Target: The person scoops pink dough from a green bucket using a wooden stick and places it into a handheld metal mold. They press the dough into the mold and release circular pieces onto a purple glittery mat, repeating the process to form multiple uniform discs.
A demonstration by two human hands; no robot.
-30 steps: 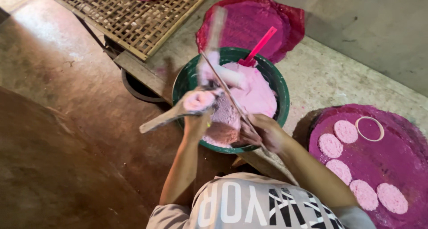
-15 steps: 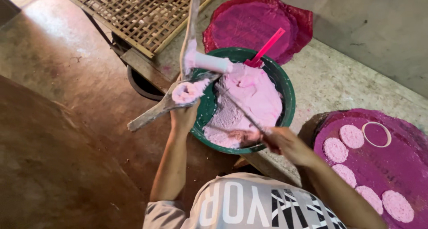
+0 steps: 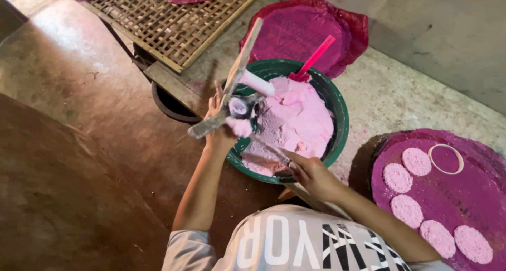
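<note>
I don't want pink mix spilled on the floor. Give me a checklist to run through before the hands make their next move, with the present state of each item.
1. Left hand grips the wooden tool firmly: ok.
2. Tool's loaded end sits over the green basin: not ok, a clump hangs by the rim.
3. Right hand steady on the thin stick in the pink mix: ok.
4. Basin stands level: ok.
5. White ring mould on the purple cloth is empty: ok.
6. Pink scoop clear of the hands: ok.

A green bowl (image 3: 337, 110) holds pale pink dough (image 3: 298, 118) — a bright pink scoop (image 3: 314, 57) stands in it. Magenta cloth (image 3: 464, 197) carries lighter pink patties (image 3: 416, 161) and a white ring (image 3: 446, 158); the tan rack (image 3: 163, 23) is latticed.
</note>
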